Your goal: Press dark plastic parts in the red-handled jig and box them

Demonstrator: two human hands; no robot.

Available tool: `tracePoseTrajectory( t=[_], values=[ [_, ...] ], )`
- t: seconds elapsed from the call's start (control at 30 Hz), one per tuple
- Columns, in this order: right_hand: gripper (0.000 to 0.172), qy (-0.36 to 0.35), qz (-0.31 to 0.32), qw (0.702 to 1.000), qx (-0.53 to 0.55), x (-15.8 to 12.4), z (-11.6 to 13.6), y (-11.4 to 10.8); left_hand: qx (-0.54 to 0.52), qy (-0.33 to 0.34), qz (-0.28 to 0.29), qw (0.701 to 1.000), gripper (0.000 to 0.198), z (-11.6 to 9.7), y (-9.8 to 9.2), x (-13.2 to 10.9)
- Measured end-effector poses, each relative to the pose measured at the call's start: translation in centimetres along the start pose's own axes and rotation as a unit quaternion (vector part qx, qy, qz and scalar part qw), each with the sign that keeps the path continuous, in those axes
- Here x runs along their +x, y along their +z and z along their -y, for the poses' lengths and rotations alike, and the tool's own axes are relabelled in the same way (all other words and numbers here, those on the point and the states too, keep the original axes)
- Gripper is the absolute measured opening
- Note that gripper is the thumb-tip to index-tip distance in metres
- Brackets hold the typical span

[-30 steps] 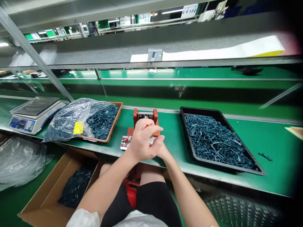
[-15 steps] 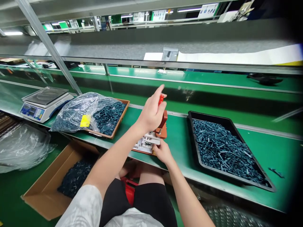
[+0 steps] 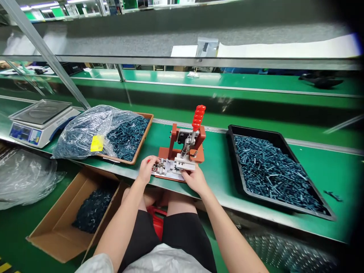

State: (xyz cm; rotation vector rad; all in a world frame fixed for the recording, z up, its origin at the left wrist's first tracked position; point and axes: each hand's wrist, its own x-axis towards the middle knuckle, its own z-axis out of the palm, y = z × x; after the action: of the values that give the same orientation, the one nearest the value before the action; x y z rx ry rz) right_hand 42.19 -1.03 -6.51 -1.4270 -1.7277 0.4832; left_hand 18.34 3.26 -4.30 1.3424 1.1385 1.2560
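Observation:
A hand-operated toggle press (image 3: pixel 173 146) with an orange-brown frame stands at the bench's front edge, its red ribbed lever (image 3: pixel 198 117) upright. Low at its front is a silver metal fixture (image 3: pixel 167 167) with small clamps and rods. My left hand (image 3: pixel 146 169) is closed at the fixture's left end, where small red bits show by the fingers. At the right end my right hand (image 3: pixel 195 179) is bent in, thumb against the metal below the clamp block. Its other fingers are partly hidden, and whatever they pinch is too small to make out.
Left of the press, a brown tray (image 3: pixel 136 162) holds dark strips under a plastic bag (image 3: pixel 82 131); a scale (image 3: pixel 40 121) stands beyond. To the right is a black tray (image 3: pixel 237 170) of dark strips. A cardboard box (image 3: pixel 54 231) of dark pieces sits below the bench.
My left hand has let go of the red lever and come down left to the fixture's left end. My right hand stays at the right end. The view has tilted slightly down.

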Motion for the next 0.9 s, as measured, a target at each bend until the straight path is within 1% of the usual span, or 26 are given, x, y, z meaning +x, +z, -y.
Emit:
tracePoseTrajectory(
  t=[0.07,0.1,0.3,0.43,0.5,0.6,0.7,0.73,0.8,0.87,0.9],
  values=[
    [0.027,0.01,-0.006,1.0,-0.009,0.0,0.1,0.2,-0.071,-0.024,-0.025,0.997,0.042,0.0,0.0,0.1],
    [0.027,0.014,-0.008,1.0,-0.014,0.1,0.1,0.3,-0.088,-0.025,-0.027,0.995,0.044,0.0,0.0,0.1],
    [0.03,0.046,-0.008,0.999,-0.016,0.3,0.7,0.7,-0.146,-0.009,-0.012,0.989,0.052,-0.5,0.0,0.0],
    [0.027,0.073,-0.005,0.997,-0.027,0.3,1.4,1.1,-0.128,-0.003,-0.011,0.992,0.056,-0.7,0.2,-0.2],
    [0.026,0.074,-0.008,0.996,-0.042,0.1,1.5,1.2,-0.101,0.006,-0.026,0.995,0.057,-0.6,0.3,-0.3],
    [0.028,0.045,-0.02,0.998,-0.049,-0.2,1.5,1.4,-0.077,0.031,-0.054,0.995,0.052,-0.1,0.5,-0.3],
    [0.027,0.019,-0.042,0.998,-0.046,-0.2,1.6,1.3,-0.057,0.045,-0.069,0.995,0.045,0.1,0.4,-0.3],
    [0.026,0.014,-0.053,0.997,-0.045,-0.1,1.7,1.1,-0.037,0.05,-0.082,0.995,0.043,0.1,0.4,-0.6],
    [0.026,0.005,-0.075,0.996,-0.039,0.0,2.1,0.4,0.019,0.07,-0.143,0.987,0.045,0.1,0.4,-2.1],
    [0.024,0.007,-0.098,0.995,-0.031,-0.5,2.6,-0.4,0.061,0.09,-0.213,0.971,0.051,0.2,0.8,-5.0],
    [0.022,0.011,-0.109,0.994,-0.024,-1.2,3.0,-0.8,0.064,0.087,-0.227,0.968,0.053,0.4,1.1,-6.9]
  ],
)
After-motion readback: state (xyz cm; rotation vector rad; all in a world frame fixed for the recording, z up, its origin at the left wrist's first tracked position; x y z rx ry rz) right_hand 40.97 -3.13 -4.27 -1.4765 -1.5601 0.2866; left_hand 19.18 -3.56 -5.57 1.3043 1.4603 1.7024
